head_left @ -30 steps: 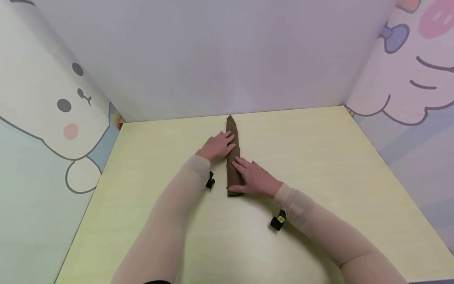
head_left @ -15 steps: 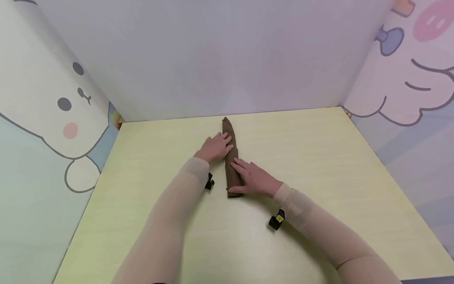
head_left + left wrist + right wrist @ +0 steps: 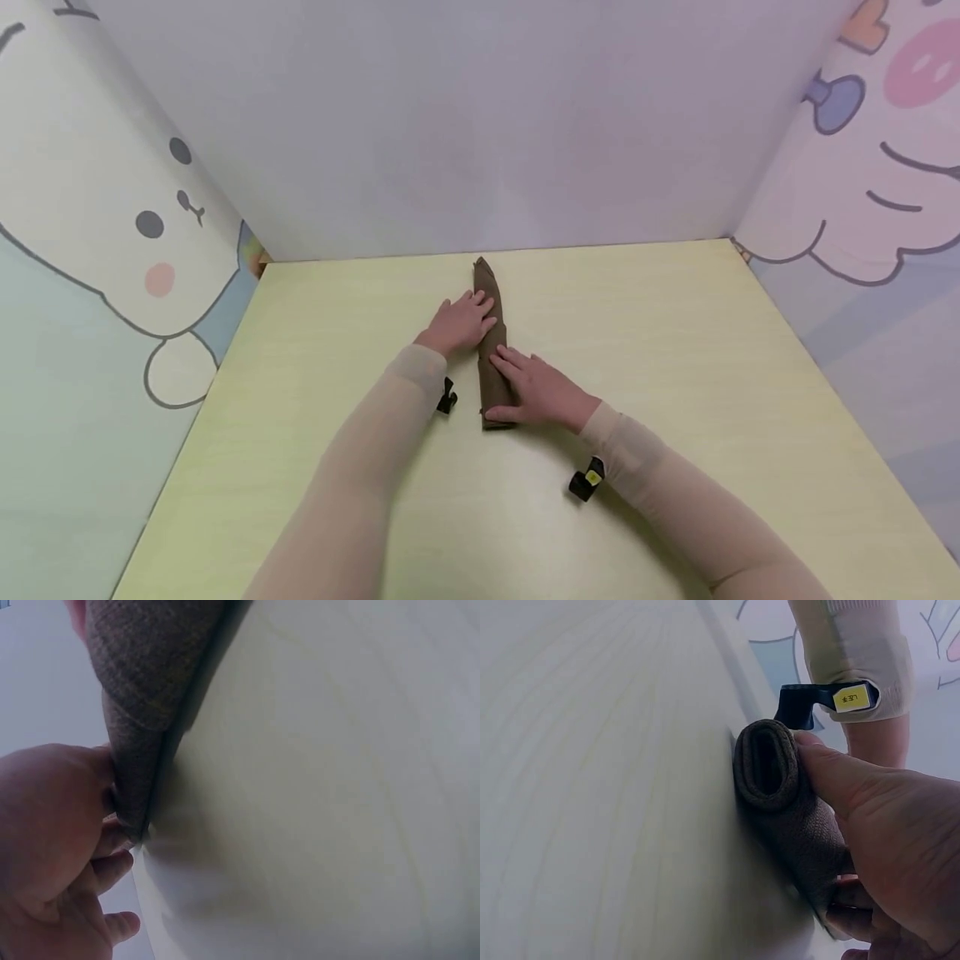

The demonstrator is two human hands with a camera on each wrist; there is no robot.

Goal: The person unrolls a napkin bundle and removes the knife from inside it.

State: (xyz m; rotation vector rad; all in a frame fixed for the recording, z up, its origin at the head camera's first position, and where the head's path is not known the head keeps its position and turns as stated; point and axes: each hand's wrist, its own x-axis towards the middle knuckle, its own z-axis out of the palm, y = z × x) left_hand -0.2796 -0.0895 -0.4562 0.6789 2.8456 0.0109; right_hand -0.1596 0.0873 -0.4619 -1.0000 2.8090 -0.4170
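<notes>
A brown, coarsely woven cloth (image 3: 492, 379), rolled into a long narrow tube, lies on the table pointing away from me. Its far end tapers to a point, while the near end shows coiled layers around a hollow in the right wrist view. My left hand (image 3: 459, 323) rests on the far half from the left side, fingertips across the top. Closer to me, my right hand (image 3: 547, 390) lies against the right side, fingers spread over the roll. The right thumb (image 3: 832, 769) touches the roll near its open end.
The pale yellow wooden table (image 3: 660, 333) extends on both sides of the roll. Behind it stands a plain pale wall (image 3: 480, 125), with cartoon-printed walls at left and right. A small black camera mount (image 3: 587, 479) sits on each wrist.
The far end of the rolled cloth has swung slightly left, with the left hand on it. Both hands keep nearly the same pose, and the head view has shifted a little.
</notes>
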